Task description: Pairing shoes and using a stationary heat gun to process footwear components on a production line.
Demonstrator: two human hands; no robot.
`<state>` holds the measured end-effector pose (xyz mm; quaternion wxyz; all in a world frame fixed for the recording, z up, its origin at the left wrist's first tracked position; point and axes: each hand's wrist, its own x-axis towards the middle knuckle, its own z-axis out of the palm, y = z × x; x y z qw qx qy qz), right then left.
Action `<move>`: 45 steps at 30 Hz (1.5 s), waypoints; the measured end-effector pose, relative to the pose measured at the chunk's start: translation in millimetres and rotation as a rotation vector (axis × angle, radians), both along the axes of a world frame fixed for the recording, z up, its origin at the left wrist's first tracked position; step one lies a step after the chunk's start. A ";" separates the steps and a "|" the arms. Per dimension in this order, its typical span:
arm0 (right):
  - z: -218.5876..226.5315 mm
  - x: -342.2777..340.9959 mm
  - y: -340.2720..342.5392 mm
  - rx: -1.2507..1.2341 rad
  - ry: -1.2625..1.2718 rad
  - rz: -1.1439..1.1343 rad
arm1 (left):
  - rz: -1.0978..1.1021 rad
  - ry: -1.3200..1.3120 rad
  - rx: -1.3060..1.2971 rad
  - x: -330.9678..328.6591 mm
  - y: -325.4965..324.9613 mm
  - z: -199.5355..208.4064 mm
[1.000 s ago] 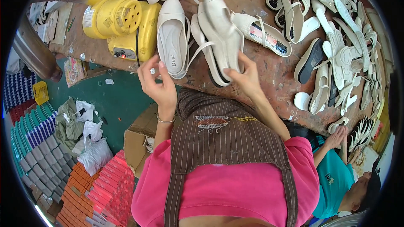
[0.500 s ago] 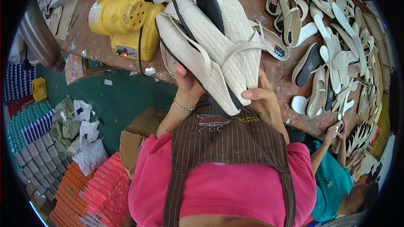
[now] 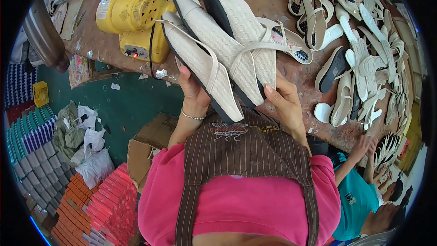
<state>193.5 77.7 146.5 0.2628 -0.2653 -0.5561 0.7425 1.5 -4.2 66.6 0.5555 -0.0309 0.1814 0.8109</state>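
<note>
Three cream woven shoes with black soles are fanned together in front of my chest. My left hand is closed on the left shoe, its thumb along the sole's edge. That shoe's thin strap reaches out over its far end. My right hand pinches the near ends of the middle shoe and the right shoe, thumb on top. Its other fingers are partly hidden beneath. A loose strap crosses over the shoes toward the right.
A yellow machine with a cable stands on the worn brown table, left of the shoes. Many cream shoes and pale straps are piled at the right. A co-worker in teal works there. A cardboard box and stacked boxes sit at left.
The bundle has shifted a little left, and the left shoe has spread away from the middle one. Its strap now sticks out at the far end. The co-worker's hands have moved.
</note>
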 end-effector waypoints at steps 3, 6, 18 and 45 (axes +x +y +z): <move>-3.6 -0.2 -7.4 -0.027 0.009 -0.012 | 0.077 0.016 -0.025 -0.2 -0.2 -0.7; -14.0 1.2 -11.5 -0.126 0.018 -0.035 | 0.097 0.028 -0.020 -0.1 0.7 1.9; 0.5 -11.4 -8.4 0.324 -0.047 0.062 | 0.146 0.165 -0.158 10.2 -4.1 23.6; -127.8 -72.5 49.7 0.014 -0.545 0.099 | 1.093 0.215 -0.329 -150.5 -119.9 59.8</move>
